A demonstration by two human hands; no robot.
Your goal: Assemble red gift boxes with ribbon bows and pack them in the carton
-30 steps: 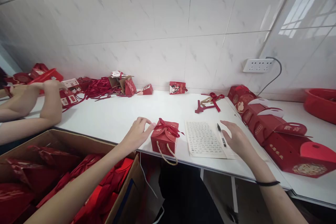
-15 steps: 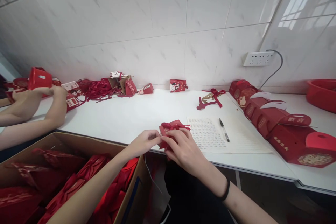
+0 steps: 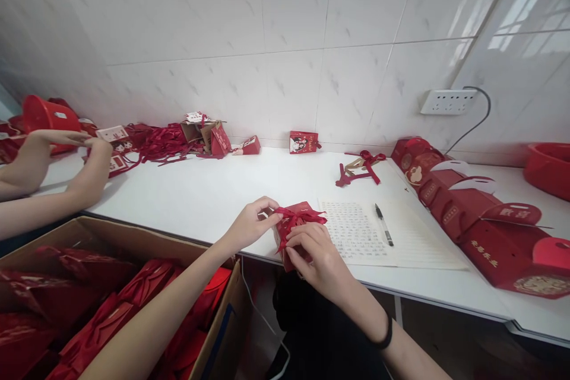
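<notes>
A small red gift box (image 3: 279,236) stands at the table's front edge, with a dark red ribbon (image 3: 307,216) tied in a bow across its top. At the bow's left side, my left hand (image 3: 253,224) is closed, thumb and forefinger pinching the ribbon. My right hand (image 3: 318,256) is in front of the box, its thumb and fingers pinched at a lower ribbon end. Part of the box is hidden behind my right hand. Just right of the box lies a handwritten sheet (image 3: 356,231) with a black pen (image 3: 383,224) on it.
Left of me sits an open carton (image 3: 222,320) of red boxes. Red house-shaped boxes (image 3: 503,255) line the right side. Ribbon pieces (image 3: 363,167), a printed red box (image 3: 304,142) and a ribbon pile (image 3: 164,143) lie along the wall. A co-worker's hands (image 3: 84,148) are at far left.
My left hand has moved up to the bow's left side, and my right hand has shifted slightly lower. The bow looks more spread out. The view has tilted, and the co-worker's hands have shifted left.
</notes>
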